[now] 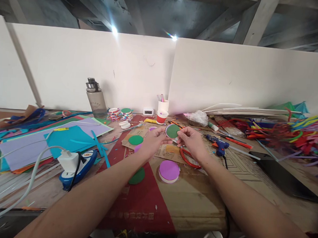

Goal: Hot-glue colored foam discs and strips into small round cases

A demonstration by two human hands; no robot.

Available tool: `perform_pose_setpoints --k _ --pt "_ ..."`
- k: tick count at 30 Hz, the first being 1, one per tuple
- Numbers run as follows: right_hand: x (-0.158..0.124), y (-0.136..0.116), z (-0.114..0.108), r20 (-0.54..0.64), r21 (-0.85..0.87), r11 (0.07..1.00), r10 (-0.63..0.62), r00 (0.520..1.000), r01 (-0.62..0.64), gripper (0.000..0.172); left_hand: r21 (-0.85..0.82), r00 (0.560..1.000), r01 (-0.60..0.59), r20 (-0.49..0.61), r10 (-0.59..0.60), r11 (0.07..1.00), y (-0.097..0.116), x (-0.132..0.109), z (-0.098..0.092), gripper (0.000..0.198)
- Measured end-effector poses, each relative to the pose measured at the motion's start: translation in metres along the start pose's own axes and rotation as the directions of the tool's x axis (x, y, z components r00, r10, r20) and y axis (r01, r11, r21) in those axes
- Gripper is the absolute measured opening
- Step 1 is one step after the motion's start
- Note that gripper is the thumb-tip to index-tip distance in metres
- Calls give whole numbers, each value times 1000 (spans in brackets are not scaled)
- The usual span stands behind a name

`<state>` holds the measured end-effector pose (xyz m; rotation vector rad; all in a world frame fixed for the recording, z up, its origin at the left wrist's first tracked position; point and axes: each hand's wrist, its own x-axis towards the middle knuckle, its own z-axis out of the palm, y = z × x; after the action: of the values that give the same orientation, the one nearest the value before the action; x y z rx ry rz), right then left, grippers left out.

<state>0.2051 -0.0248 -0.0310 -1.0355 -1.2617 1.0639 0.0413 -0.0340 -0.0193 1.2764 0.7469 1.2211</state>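
Observation:
A round green disc (172,131) with a pale rim is held up between my two hands over the table. My left hand (154,142) grips its left edge with the fingertips. At the right edge, the thumb and fingers of my right hand (191,140) pinch it. Below them lies a purple disc (169,170) with a thick white edge. One green disc (136,140) rests to the left of my left hand, and another green disc (137,176) is partly covered by my left forearm. Red-handled scissors (187,159) lie under my right wrist.
A blue glue gun (220,146) and a black tablet-like slab (284,175) lie at right. At left are coloured sheets (26,147) and a blue power strip (77,169) with a white plug. Behind stand a water bottle (96,99), a red-and-white cup (162,117) and stacked discs (126,113).

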Motion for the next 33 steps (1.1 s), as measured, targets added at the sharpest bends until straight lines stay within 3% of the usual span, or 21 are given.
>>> perform_pose_setpoints --k 13,20,29,33 --pt "-6 -1 2 -28 -283 951 -138 990 125 24 169 999 -43 -10 45 985 -8 4 -7 10" --pt "-9 -9 6 112 -221 964 -124 986 147 22 239 998 -67 14 65 969 -5 4 -10 14" --pt "-14 -10 4 16 -226 966 -126 992 127 33 367 998 -60 13 59 928 -3 2 -9 16" --pt "-14 -9 4 0 -244 961 -131 991 127 33 321 995 -93 55 79 942 -5 3 -9 14"
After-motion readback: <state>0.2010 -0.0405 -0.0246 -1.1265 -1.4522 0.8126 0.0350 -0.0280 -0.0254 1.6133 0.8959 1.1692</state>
